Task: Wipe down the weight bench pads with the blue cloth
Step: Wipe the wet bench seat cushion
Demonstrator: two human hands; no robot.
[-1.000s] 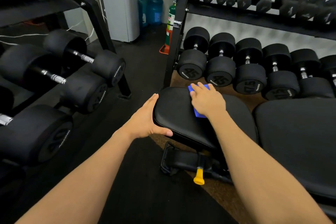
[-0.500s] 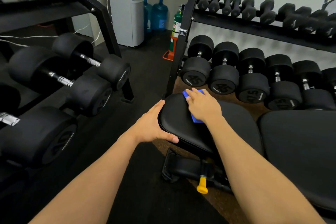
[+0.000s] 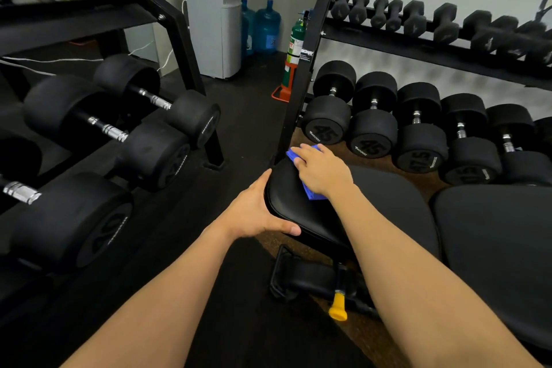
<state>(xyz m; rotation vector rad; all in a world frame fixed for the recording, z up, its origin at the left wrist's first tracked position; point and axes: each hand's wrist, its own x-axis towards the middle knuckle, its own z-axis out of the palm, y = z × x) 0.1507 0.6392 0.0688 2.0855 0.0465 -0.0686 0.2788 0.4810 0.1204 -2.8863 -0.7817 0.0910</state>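
Head view: the right hand's fingers (image 3: 303, 153) lie straight and slightly spread, pressing the blue cloth (image 3: 312, 193) flat against the far end of the black seat pad (image 3: 301, 215), just right of frame centre. Cloth corners show beyond the fingertips and beside the wrist. The left hand (image 3: 254, 212) grips the pad's left end, thumb (image 3: 288, 230) along its near edge, the other fingers hidden around the rim. A second bench pad (image 3: 501, 248) sits just beside the first, at lower right. A yellow knob (image 3: 338, 309) shows below the pad. The right rack (image 3: 307, 69) holds round dumbbells (image 3: 327, 125) on its lower tier and small hex ones (image 3: 415, 19) above; the left rack (image 3: 176, 39) holds larger dumbbells (image 3: 155, 152). Two blue water jugs (image 3: 266, 27) stand at upper centre; their contents cannot be told.
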